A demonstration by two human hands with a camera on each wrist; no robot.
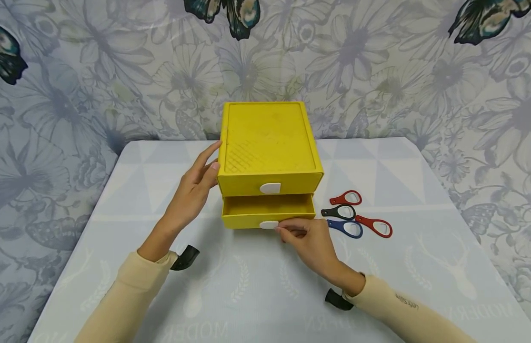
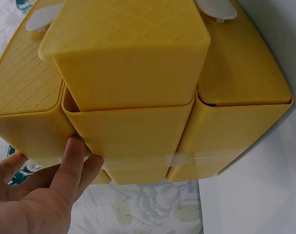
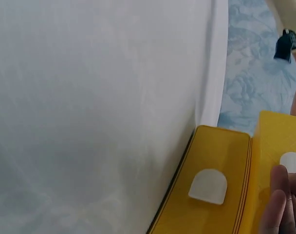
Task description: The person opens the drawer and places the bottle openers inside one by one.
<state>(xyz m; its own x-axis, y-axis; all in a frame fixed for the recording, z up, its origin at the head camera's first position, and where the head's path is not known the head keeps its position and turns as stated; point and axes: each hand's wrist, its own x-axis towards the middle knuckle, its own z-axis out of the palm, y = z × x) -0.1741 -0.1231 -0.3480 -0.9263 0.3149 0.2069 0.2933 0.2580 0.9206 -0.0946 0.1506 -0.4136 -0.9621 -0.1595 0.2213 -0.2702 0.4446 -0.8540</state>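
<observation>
A yellow drawer cabinet (image 1: 269, 138) stands near the back of the table. Its middle drawer (image 1: 244, 222) is pulled out, and the part of the inside that shows is bare. With thumb and fingers my right hand (image 1: 311, 244) pinches that drawer's white handle (image 1: 268, 225) at its right end. Against the cabinet's left side rest the extended fingertips of my left hand (image 1: 189, 193). In the left wrist view the middle drawer (image 2: 133, 78) juts out between two shut ones. A second white handle (image 3: 209, 186) appears in the right wrist view.
Right of the cabinet lie several small ring-ended tools with short stems: red (image 1: 374, 226), black (image 1: 339, 211) and blue (image 1: 345, 228). The pale patterned table (image 1: 248, 295) meets a flowered wall covering (image 1: 355, 71) behind the cabinet.
</observation>
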